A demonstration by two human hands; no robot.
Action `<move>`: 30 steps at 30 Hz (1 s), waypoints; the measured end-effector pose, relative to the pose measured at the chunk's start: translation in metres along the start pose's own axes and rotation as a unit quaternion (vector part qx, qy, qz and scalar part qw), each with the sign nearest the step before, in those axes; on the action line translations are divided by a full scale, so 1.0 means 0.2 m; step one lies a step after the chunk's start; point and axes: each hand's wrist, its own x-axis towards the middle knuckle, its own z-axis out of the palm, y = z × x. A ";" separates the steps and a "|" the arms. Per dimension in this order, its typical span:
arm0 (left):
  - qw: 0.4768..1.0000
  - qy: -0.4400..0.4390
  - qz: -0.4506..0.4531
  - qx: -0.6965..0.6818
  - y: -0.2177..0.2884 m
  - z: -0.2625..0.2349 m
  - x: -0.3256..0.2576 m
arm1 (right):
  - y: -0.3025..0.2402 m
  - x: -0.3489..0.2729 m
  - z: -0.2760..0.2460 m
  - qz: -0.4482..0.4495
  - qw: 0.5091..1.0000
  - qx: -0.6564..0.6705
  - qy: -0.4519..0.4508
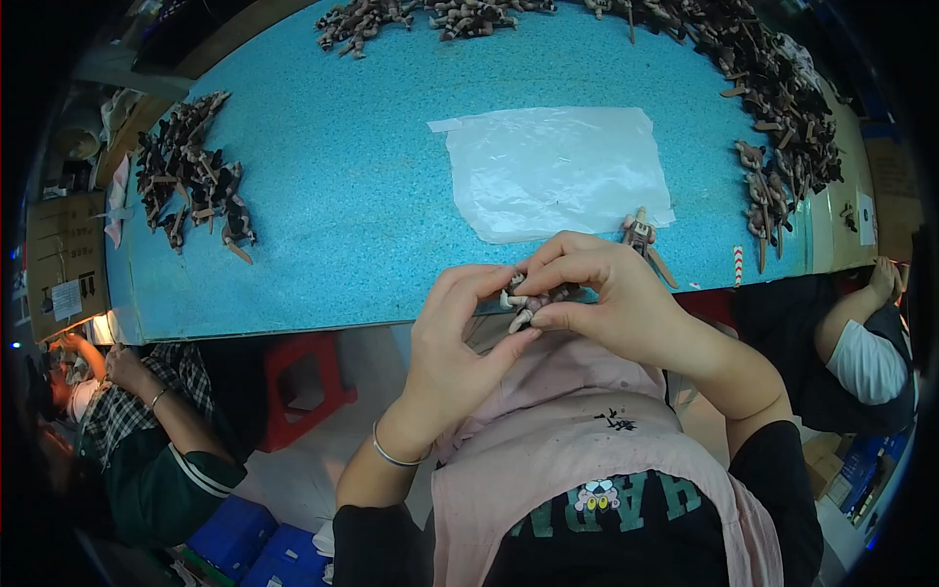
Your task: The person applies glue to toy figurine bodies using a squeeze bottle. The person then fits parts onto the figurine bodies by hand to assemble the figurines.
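Observation:
A small toy figure (pixel 536 302) in pale, pinkish and dark colours is held between my two hands, just off the table's near edge. My left hand (pixel 458 338) pinches its left end with thumb and fingertips. With thumb and fingers, my right hand (pixel 599 289) grips it from the other side and covers part of it. Another figure (pixel 640 233) lies on the table just beyond my right hand, at the corner of a white plastic sheet (pixel 558 171), with a flat tan piece (pixel 661 266) beside it.
Heaps of similar figures lie on the blue table (pixel 333 196): a left pile (pixel 191 176), a far pile (pixel 430 18) and a long right pile (pixel 782 117). A striped strip (pixel 738 265) lies near the front edge. People sit at both sides; a red stool (pixel 308 386) stands at left.

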 end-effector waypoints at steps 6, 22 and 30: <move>0.998 0.003 -0.021 -0.059 -0.01 0.01 0.00 | 0.00 0.00 -0.02 0.016 1.000 0.024 -0.012; 0.999 0.001 -0.011 -0.034 -0.02 0.02 -0.01 | -0.02 0.00 -0.02 0.036 0.999 0.027 -0.026; 0.986 -0.027 -0.024 -0.163 -0.04 -0.02 -0.01 | -0.01 -0.01 -0.02 0.052 0.998 0.040 -0.010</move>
